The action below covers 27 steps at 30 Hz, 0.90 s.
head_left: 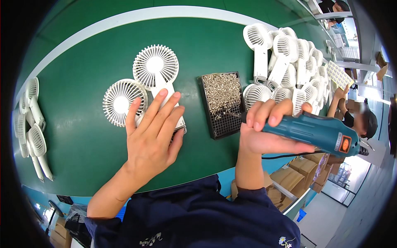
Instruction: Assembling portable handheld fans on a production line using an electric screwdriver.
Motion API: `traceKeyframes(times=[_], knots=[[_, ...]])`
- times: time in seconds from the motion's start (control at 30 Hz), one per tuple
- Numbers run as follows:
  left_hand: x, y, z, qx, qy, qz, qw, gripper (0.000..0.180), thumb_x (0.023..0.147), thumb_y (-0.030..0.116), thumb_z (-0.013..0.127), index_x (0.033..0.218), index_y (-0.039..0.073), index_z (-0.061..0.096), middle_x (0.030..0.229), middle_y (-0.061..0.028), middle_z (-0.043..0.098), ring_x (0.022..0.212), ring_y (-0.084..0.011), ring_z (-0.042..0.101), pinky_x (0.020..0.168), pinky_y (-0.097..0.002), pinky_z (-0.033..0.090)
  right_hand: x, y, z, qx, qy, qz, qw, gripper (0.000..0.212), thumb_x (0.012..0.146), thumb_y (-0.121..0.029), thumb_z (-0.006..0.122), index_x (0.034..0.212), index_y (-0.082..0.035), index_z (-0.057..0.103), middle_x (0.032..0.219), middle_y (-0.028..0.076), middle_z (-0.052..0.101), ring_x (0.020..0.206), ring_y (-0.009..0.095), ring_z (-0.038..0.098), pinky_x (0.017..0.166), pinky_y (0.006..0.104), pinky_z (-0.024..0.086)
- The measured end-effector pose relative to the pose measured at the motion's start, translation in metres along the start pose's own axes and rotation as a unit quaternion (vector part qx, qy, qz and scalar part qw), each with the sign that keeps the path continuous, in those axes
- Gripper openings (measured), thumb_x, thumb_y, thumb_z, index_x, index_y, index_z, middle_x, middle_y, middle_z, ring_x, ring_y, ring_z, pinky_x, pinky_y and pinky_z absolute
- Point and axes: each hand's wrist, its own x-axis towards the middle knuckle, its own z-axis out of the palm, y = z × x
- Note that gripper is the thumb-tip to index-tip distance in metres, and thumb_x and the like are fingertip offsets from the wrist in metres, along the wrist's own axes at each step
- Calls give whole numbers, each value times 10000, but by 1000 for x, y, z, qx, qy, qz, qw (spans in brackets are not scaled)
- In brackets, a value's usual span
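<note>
My right hand (pixel 269 128) is wrapped around a teal electric screwdriver (pixel 310 131). Its bit points left, over the front part of a black screw tray (pixel 212 131), where a grid of holes shows. Small silver screws (pixel 223 89) are heaped in the tray's far part. With fingers spread, my left hand (pixel 153 134) lies flat over the handles of two white handheld fans. One fan's round grille (pixel 156 65) is farther away; the other fan's grille (pixel 120 103) is nearer and to the left. Most of the nearer fan's handle is hidden under my hand.
Many white fans (pixel 285 49) are piled at the right of the green table (pixel 198 45). Several more fans (pixel 37 140) lie at its left edge. Another person (pixel 356 120) at the far right holds a pale dotted sheet (pixel 340 74). Cardboard boxes (pixel 289 182) stand below the table.
</note>
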Motion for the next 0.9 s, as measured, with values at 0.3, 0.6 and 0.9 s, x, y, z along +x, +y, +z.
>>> traceKeyframes(times=[0.3, 0.6, 0.9], knots=[[0, -2, 4, -196, 89, 69, 974, 343, 583, 200, 840, 902, 126, 735, 824, 32, 525, 855, -194, 507, 925, -456, 313, -7, -19, 55, 79, -63, 95, 990, 615, 916, -617, 487, 1265, -124, 370, 735, 14, 479, 452, 98, 444, 367, 228, 385], [-7, -7, 3, -255, 90, 58, 961, 193, 602, 82, 784, 771, 137, 708, 727, 51, 508, 699, -129, 498, 870, -400, 315, -20, -14, 62, 120, -32, 161, 979, 689, 849, -748, 432, 1318, -248, 357, 700, 48, 478, 442, 178, 464, 377, 314, 413], [-7, -9, 4, -247, 79, 65, 964, 182, 615, 82, 781, 776, 127, 709, 728, 47, 523, 709, -130, 524, 890, -401, 315, -22, -8, 58, 124, -39, 181, 975, 738, 819, -786, 427, 1303, -233, 355, 694, 64, 463, 471, 190, 458, 397, 327, 409]])
